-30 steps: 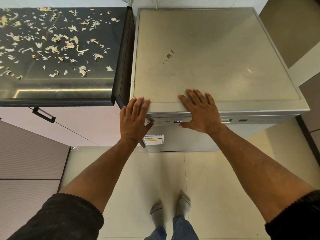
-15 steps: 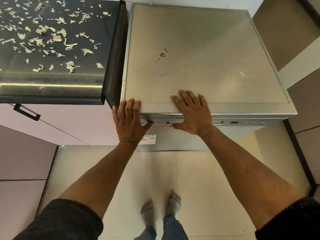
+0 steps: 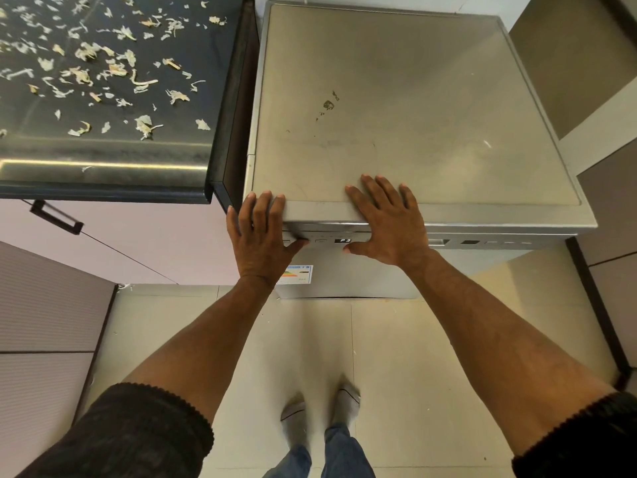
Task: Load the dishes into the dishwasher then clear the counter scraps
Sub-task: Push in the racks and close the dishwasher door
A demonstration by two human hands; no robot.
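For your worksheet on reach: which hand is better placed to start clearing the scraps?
Left. The left hand rests at the grey metal dishwasher's corner nearest the black counter strewn with pale scraps; the right hand lies farther away.

A home kitchen.
A steel dishwasher point(image 3: 396, 108) stands beside a dark surface point(image 3: 103, 160) strewn with vegetable scraps point(image 3: 113, 69), above cupboards point(image 3: 138, 243).

light: even, soft indoor, fairly bright | glare: bright strip along front edge of dark counter point(image 3: 103, 163), up-left of left hand point(image 3: 258, 239) | shadows: faint, under dishwasher point(image 3: 413, 115) lip below right hand point(image 3: 389, 225) | blur: socked feet soft | distortion: wide-angle bowing at edges
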